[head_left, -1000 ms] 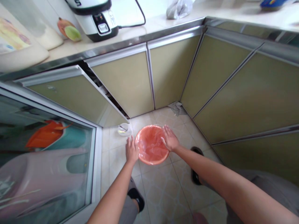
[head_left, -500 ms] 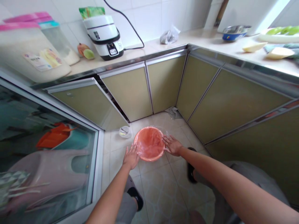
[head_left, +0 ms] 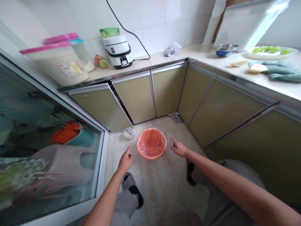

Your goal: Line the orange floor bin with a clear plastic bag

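An orange plastic basin (head_left: 151, 155) lined with clear plastic film stands on the tiled floor between my hands. The film bulges past its far right rim. My left hand (head_left: 126, 159) is off to the left of the basin, index finger stretched out and the other fingers curled, holding nothing. On the opposite side, my right hand (head_left: 179, 147) is likewise apart from the rim, its index finger extended toward the film's edge and nothing in its grasp. A small clear tub (head_left: 129, 133) with a thin utensil in it sits left of the basin.
A cabinet door (head_left: 101, 106) stands ajar at the left, near a glass sliding door (head_left: 103, 157). A grey cloth (head_left: 175, 117) lies at the cabinet corner. The countertop carries a rice cooker (head_left: 118, 53), a metal bowl (head_left: 226, 50) and a plate of green fruit (head_left: 272, 53).
Both hands have drawn back from the basin's rim, left hand leftward and right hand rightward. Their spread fingers have curled, leaving the index fingers extended. The view has shifted slightly.
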The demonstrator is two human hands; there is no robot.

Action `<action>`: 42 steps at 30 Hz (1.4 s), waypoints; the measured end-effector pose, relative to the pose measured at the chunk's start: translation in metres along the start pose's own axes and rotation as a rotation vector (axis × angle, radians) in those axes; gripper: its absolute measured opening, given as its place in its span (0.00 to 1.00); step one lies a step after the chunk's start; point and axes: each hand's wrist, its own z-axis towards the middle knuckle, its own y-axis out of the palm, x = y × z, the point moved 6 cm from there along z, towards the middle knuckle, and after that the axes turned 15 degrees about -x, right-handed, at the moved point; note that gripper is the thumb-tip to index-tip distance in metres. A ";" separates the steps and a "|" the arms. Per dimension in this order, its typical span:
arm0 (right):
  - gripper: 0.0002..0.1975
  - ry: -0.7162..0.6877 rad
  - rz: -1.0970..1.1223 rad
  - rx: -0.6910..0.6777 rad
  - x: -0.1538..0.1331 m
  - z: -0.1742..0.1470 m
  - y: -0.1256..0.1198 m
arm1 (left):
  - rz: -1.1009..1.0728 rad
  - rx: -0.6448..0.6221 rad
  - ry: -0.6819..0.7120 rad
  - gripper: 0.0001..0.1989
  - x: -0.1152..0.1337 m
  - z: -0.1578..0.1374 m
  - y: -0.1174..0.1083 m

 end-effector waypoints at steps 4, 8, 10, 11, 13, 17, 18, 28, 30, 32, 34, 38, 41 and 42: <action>0.48 -0.312 0.225 0.119 -0.105 -0.041 -0.043 | -0.248 0.138 0.307 0.43 0.116 -0.053 -0.023; 0.44 -0.664 0.289 0.266 -0.206 -0.101 -0.088 | -0.353 0.231 0.580 0.52 0.213 -0.118 -0.052; 0.44 -0.723 0.228 0.311 -0.234 -0.107 -0.104 | -0.330 0.305 0.677 0.56 0.235 -0.126 -0.069; 0.44 -0.724 0.189 0.323 -0.240 -0.101 -0.111 | -0.313 0.330 0.691 0.57 0.238 -0.119 -0.076; 0.46 -0.686 0.118 0.321 -0.237 -0.076 -0.120 | -0.297 0.351 0.633 0.59 0.226 -0.086 -0.085; 0.47 -0.551 0.065 0.276 -0.205 -0.023 -0.123 | -0.326 0.301 0.427 0.57 0.172 -0.013 -0.088; 0.48 -0.530 0.065 0.265 -0.198 -0.016 -0.122 | -0.321 0.281 0.409 0.58 0.161 -0.002 -0.088; 0.34 -0.120 0.338 0.368 -0.084 0.061 -0.101 | -0.553 0.291 -0.027 0.42 0.035 0.076 -0.048; 0.22 0.147 0.416 0.340 -0.026 0.066 -0.078 | -0.602 0.252 -0.327 0.30 -0.018 0.078 -0.015; 0.16 0.305 0.451 0.317 0.026 0.060 -0.050 | -0.607 0.195 -0.512 0.23 -0.063 0.071 0.019; 0.15 0.433 0.488 0.266 0.069 0.053 -0.019 | -0.614 0.141 -0.625 0.22 -0.100 0.062 0.050; 0.21 0.536 0.566 0.133 0.123 0.063 0.034 | -0.644 0.036 -0.729 0.28 -0.144 0.060 0.095; 0.29 0.411 0.535 0.010 0.133 0.090 0.057 | -0.734 -0.046 -0.710 0.30 -0.156 0.074 0.115; 0.31 0.378 0.540 -0.009 0.133 0.098 0.062 | -0.800 -0.067 -0.682 0.30 -0.156 0.080 0.120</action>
